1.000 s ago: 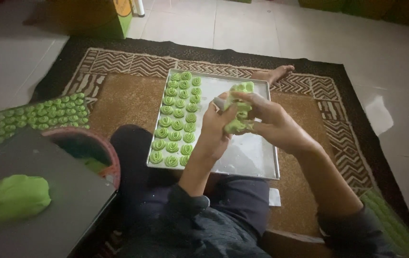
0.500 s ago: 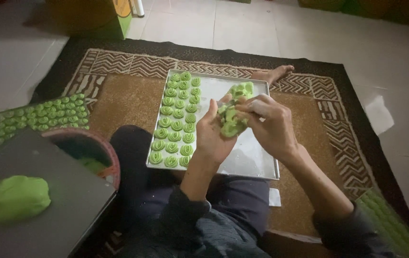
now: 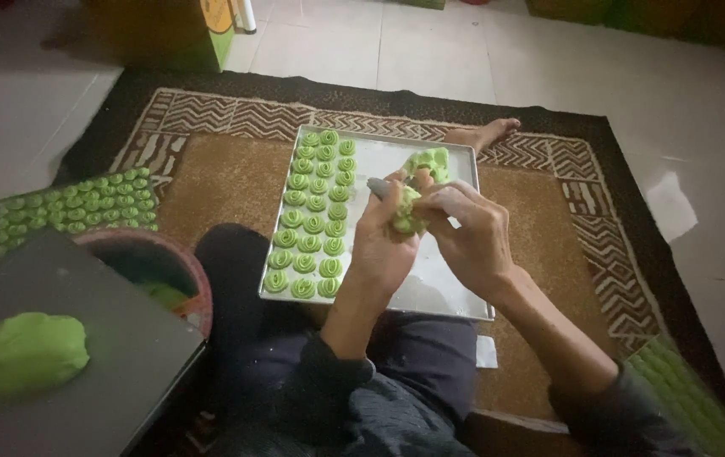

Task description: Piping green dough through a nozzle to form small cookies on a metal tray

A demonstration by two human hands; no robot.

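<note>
In the middle of the frame both hands met over a metal tray (image 3: pixel 455 288) that lay on a brown patterned rug (image 3: pixel 227 182). The left hand (image 3: pixel 384 245) was closed around a lump of green dough (image 3: pixel 406 211) and a grey tool (image 3: pixel 378 187), whose tip stuck out toward the upper left of the fist. The right hand (image 3: pixel 468 233) came in from the right, its fingers curled and pinching the same dough from above. A second piece of dough (image 3: pixel 430 161) showed just above the hands, near the tray's top edge; I could not tell whether it touched the tray. The tray's left part held three columns of small green swirled cookies (image 3: pixel 312 216), while its right part was bare. At the left edge of the frame another sheet of cookies (image 3: pixel 71 207) rested on the floor beside the rug. Lower left, a dark board (image 3: pixel 126 355) carried a big green dough ball (image 3: pixel 24 351), and a round red-rimmed bowl (image 3: pixel 155 258) sat just beside it. A bare foot (image 3: pixel 485 133) lay on the rug above the tray.
</note>
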